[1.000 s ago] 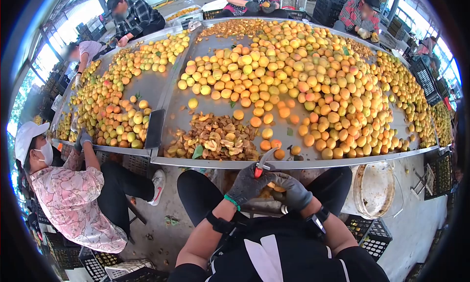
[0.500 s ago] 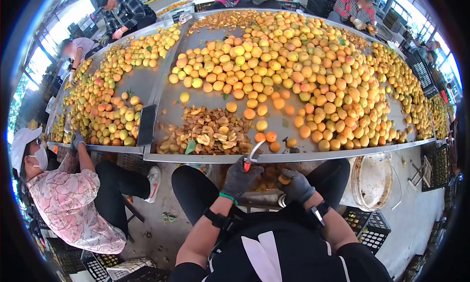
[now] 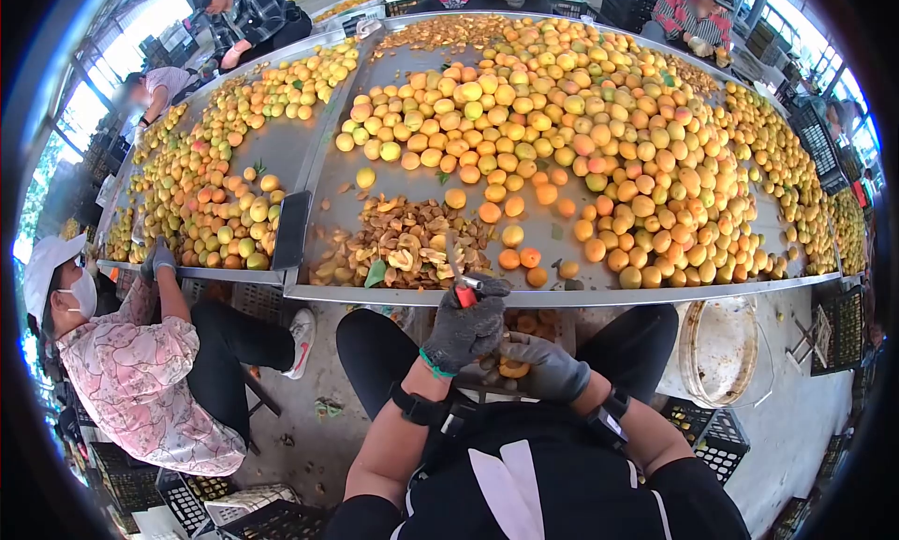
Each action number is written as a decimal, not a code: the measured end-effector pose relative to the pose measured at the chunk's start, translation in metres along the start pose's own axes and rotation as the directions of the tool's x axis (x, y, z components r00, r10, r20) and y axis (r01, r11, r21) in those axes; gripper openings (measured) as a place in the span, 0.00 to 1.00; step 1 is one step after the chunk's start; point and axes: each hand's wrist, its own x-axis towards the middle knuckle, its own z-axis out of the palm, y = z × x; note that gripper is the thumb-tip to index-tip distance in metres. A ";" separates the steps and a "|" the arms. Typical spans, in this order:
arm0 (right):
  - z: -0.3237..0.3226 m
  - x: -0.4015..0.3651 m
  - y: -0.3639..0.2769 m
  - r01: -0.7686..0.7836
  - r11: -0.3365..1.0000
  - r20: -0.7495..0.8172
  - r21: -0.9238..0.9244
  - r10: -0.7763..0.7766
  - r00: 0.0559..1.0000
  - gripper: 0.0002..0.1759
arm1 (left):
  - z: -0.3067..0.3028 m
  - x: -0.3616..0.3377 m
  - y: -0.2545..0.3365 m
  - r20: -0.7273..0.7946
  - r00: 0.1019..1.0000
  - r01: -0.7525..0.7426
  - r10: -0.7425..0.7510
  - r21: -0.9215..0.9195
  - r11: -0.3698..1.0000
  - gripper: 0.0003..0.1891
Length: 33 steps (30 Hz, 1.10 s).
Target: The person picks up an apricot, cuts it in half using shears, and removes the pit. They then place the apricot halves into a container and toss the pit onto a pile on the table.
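Note:
My gloved left hand (image 3: pixel 465 329) is closed around a curved knife with a red handle (image 3: pixel 464 296), its blade pointing up toward the table. Close beside it, my gloved right hand (image 3: pixel 551 367) grips an apricot (image 3: pixel 512 368), partly covered by the fingers. Both hands are over my lap, just in front of the metal table's edge (image 3: pixel 562 298). A heap of cut, brownish apricot pieces (image 3: pixel 403 245) lies on the table beyond my left hand. Whole apricots (image 3: pixel 646 165) cover much of the tabletop behind and to the right.
A dark phone-like slab (image 3: pixel 291 231) rests on the divider at left. A white bucket (image 3: pixel 716 353) stands right of my knee, near a black crate (image 3: pixel 707 437). A co-worker in a floral shirt (image 3: pixel 140 381) sits at left; other people work along the far edge.
My hands have come together, the right one moving left and slightly down with the apricot. The knife has turned more upright, and the view has shifted slightly.

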 end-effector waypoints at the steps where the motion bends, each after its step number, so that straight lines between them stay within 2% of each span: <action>1: 0.007 0.000 0.000 -0.009 1.000 -0.163 0.008 0.010 0.987 0.09 | -0.006 0.001 -0.003 0.076 0.997 -0.012 0.022 -0.119 0.993 0.11; 2: 0.005 0.003 0.003 -0.008 1.000 -0.162 0.007 0.009 0.987 0.09 | -0.010 0.003 -0.007 0.077 0.997 -0.013 0.022 -0.118 0.993 0.11; 4: 0.000 0.010 0.008 0.125 0.991 -0.172 0.043 -0.116 0.978 0.06 | -0.006 0.006 -0.012 0.109 0.987 -0.101 0.119 -0.157 0.982 0.12; 5: -0.001 0.011 0.008 0.127 0.991 -0.172 0.042 -0.118 0.978 0.06 | -0.003 0.007 -0.015 0.111 0.987 -0.101 0.120 -0.157 0.982 0.12; 7: 0.001 0.013 0.006 0.280 0.918 -0.172 -0.280 -0.335 0.926 0.07 | 0.012 0.010 -0.012 -0.087 0.976 -0.202 0.198 -0.041 0.979 0.13; 8: 0.002 0.012 0.004 0.279 0.918 -0.170 -0.282 -0.334 0.927 0.07 | 0.011 0.013 -0.010 -0.088 0.976 -0.205 0.201 -0.041 0.978 0.13; 10: 0.007 0.008 -0.001 0.328 0.753 -0.133 -0.571 -0.479 0.868 0.07 | 0.008 0.020 -0.005 -0.359 0.892 -0.312 0.276 -0.046 0.949 0.12; 11: 0.010 0.007 -0.002 0.328 0.752 -0.131 -0.572 -0.479 0.868 0.07 | 0.002 0.019 -0.002 -0.354 0.897 -0.313 0.266 -0.080 0.946 0.12; 12: 0.014 0.005 -0.004 0.350 0.901 -0.177 -0.256 -0.399 0.900 0.08 | -0.001 0.018 0.002 -0.354 0.896 -0.314 0.268 -0.080 0.946 0.12; 13: 0.017 0.003 -0.005 0.330 0.940 -0.191 0.092 -0.308 0.932 0.09 | -0.003 0.016 0.004 -0.343 0.900 -0.322 0.269 -0.107 0.941 0.11; 14: 0.021 -0.002 -0.009 0.329 0.940 -0.192 0.093 -0.308 0.932 0.09 | -0.004 0.016 0.005 -0.332 0.904 -0.327 0.268 -0.135 0.935 0.11; 15: 0.025 -0.008 -0.013 0.166 0.965 -0.079 0.205 -0.153 0.985 0.11 | -0.003 0.015 0.004 -0.334 0.904 -0.325 0.265 -0.137 0.936 0.11; 16: 0.026 -0.011 -0.014 -0.012 0.956 0.051 0.294 -0.003 0.999 0.13 | -0.003 0.014 0.003 -0.290 0.924 -0.299 0.249 -0.141 0.944 0.09; 17: 0.018 -0.008 -0.011 -0.014 0.956 0.052 0.293 -0.001 0.999 0.13 | -0.001 0.013 0.004 -0.243 0.941 -0.274 0.235 -0.143 0.951 0.08; 19: 0.005 0.000 -0.001 -0.062 0.936 0.273 0.347 -0.038 0.961 0.18 | 0.009 0.009 0.005 -0.164 0.961 -0.244 0.224 -0.116 0.963 0.04; 20: 0.000 0.000 0.002 -0.061 0.936 0.274 0.346 -0.038 0.961 0.18 | 0.009 0.008 0.004 -0.163 0.961 -0.245 0.225 -0.115 0.963 0.04; 22: 0.003 0.000 0.005 0.089 0.969 0.146 0.231 -0.125 0.981 0.19 | 0.010 0.008 0.002 -0.165 0.959 -0.237 0.230 -0.025 0.971 0.03; 23: 0.005 -0.001 0.005 0.087 0.969 0.147 0.231 -0.123 0.981 0.19 | 0.009 0.008 0.001 -0.167 0.959 -0.237 0.230 -0.026 0.971 0.03; 25: 0.012 -0.004 0.003 0.180 0.975 0.108 0.128 -0.194 0.975 0.22 | 0.009 0.010 -0.001 -0.193 0.931 -0.334 0.309 -0.115 0.935 0.03; 26: 0.019 -0.007 -0.001 0.181 0.975 0.108 0.126 -0.194 0.975 0.22 | 0.010 0.010 -0.001 -0.193 0.931 -0.335 0.310 -0.116 0.935 0.03; 28: 0.032 -0.011 -0.008 0.177 0.984 -0.006 -0.013 -0.177 0.984 0.24 | 0.014 0.008 0.001 -0.224 0.903 -0.377 0.367 -0.005 0.926 0.03; 32: 0.018 -0.013 -0.007 0.146 0.976 -0.028 -0.161 -0.152 0.988 0.26 | 0.015 0.008 0.005 -0.196 0.889 -0.421 0.415 0.010 0.907 0.04; 33: 0.012 -0.010 -0.004 0.197 0.953 0.007 -0.230 -0.201 0.980 0.26 | 0.016 0.007 0.005 -0.208 0.892 -0.411 0.402 0.001 0.912 0.04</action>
